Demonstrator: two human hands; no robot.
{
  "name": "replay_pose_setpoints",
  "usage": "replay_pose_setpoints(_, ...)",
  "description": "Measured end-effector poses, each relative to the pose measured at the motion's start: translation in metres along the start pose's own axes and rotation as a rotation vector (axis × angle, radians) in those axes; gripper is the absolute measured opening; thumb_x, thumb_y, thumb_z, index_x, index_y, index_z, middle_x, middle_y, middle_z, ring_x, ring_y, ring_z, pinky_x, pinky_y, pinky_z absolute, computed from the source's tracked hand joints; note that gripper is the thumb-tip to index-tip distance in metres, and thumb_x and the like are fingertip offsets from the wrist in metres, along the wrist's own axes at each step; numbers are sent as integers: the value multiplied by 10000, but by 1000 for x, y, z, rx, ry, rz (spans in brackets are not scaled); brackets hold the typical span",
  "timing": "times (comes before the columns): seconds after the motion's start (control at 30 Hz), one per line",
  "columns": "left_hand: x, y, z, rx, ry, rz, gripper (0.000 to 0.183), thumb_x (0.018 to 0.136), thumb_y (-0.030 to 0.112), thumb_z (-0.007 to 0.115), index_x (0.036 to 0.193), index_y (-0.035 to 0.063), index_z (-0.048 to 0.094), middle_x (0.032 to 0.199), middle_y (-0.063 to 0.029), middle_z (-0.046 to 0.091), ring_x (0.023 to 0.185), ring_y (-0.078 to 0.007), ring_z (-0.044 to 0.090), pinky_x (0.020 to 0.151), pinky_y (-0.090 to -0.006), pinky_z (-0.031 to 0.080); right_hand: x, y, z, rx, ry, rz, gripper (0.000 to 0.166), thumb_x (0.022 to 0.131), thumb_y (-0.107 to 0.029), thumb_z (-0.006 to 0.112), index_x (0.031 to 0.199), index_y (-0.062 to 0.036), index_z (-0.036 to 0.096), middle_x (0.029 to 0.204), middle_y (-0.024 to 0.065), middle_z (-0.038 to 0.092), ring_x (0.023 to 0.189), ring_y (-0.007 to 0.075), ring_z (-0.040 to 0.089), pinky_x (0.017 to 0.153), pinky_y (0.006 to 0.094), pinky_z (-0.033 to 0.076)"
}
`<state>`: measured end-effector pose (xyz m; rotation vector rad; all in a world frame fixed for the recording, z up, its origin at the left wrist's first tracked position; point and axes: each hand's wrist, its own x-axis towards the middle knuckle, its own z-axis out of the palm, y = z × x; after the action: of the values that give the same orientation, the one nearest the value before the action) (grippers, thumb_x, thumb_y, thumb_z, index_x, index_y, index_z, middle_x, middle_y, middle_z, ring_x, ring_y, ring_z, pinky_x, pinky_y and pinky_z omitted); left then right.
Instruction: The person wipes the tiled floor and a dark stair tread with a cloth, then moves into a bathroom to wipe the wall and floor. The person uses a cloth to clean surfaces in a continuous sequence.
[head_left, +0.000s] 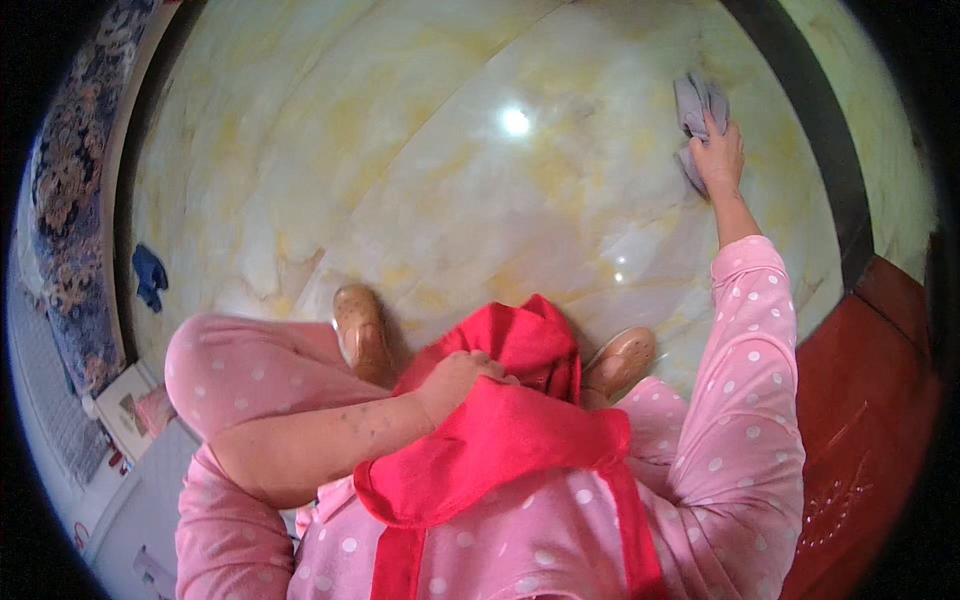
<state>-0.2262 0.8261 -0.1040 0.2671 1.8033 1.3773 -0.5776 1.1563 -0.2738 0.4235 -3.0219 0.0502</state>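
My right hand (720, 154), at the end of an outstretched arm, presses a crumpled grey cloth (691, 105) against the glossy marble-patterned floor (465, 195). Part of the cloth sticks out beneath the palm and wrist. Close to my body, my left hand (465, 379) rests on the red apron (502, 442) in my lap; whether its fingers grip the fabric I cannot tell. Below me the two brown shoes (361, 330) (622, 356) stand apart on the floor, at either side of the apron.
A dark blue cloth (150, 276) lies on the floor at the left, near a patterned rug or fabric edge (75, 180). A dark floor strip (825, 120) curves along the right. Reddish-brown wood (862, 427) is at the lower right.
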Motion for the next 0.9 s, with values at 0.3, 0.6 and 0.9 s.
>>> replay_pose_setpoints(0.3, 54, 87, -71, 1056, 117, -124, 339, 825, 214, 569, 1142, 91, 575, 1019, -88, 617, 928, -266, 593, 790, -383, 480, -104, -191, -13, 628, -162, -586, 406, 776, -221, 619, 1181, -200, 609, 1228, 140, 514, 1180, 328, 446, 980, 487, 361)
replay_pose_setpoints(0.6, 67, 107, -94, 852, 101, -178, 393, 848, 207, 597, 1210, 62, 542, 1130, -131, 603, 1019, -301, 575, 873, -400, 465, -23, -170, -5, 353, -219, -340, 629, 717, -312, 609, 1330, -257, 478, 1388, 104, 410, 1283, 285, 370, 970, 481, 332)
replay_pose_setpoints(0.9, 81, 118, -97, 836, 36, -122, 407, 860, 230, 588, 1220, 46, 535, 1149, -142, 597, 1040, -308, 565, 909, -411, 442, -6, 70, -58, -154, -313, -22, 616, 747, -227, 649, 1335, -165, 474, 1324, 158, 440, 1221, 309, 422, 901, 509, 372)
